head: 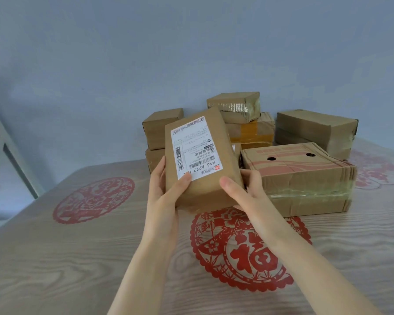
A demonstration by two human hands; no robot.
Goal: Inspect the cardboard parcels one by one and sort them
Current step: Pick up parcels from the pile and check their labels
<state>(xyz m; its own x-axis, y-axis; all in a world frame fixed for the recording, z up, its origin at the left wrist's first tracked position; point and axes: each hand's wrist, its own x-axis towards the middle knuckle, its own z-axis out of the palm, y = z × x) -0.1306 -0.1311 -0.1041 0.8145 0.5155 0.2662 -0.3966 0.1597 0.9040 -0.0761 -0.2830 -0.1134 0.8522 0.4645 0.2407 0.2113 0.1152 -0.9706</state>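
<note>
I hold a brown cardboard parcel [205, 189] tilted up above the table, its white shipping label [195, 147] facing me. My left hand [166, 189] grips its lower left edge, thumb on the label's corner. My right hand [243, 192] grips the lower right corner, thumb on the front face. Behind it lies a pile of several more parcels: a large flat box with red print and two holes [305, 178], a long box [316, 130] at the right, a taped box on top [234, 105] and a small box [159, 128] at the left.
The table [77, 258] has a wood-grain cover with red paper-cut medallions [93, 198] [243, 251]. A blue-grey wall stands behind the pile. A white frame [11, 151] leans at the far left.
</note>
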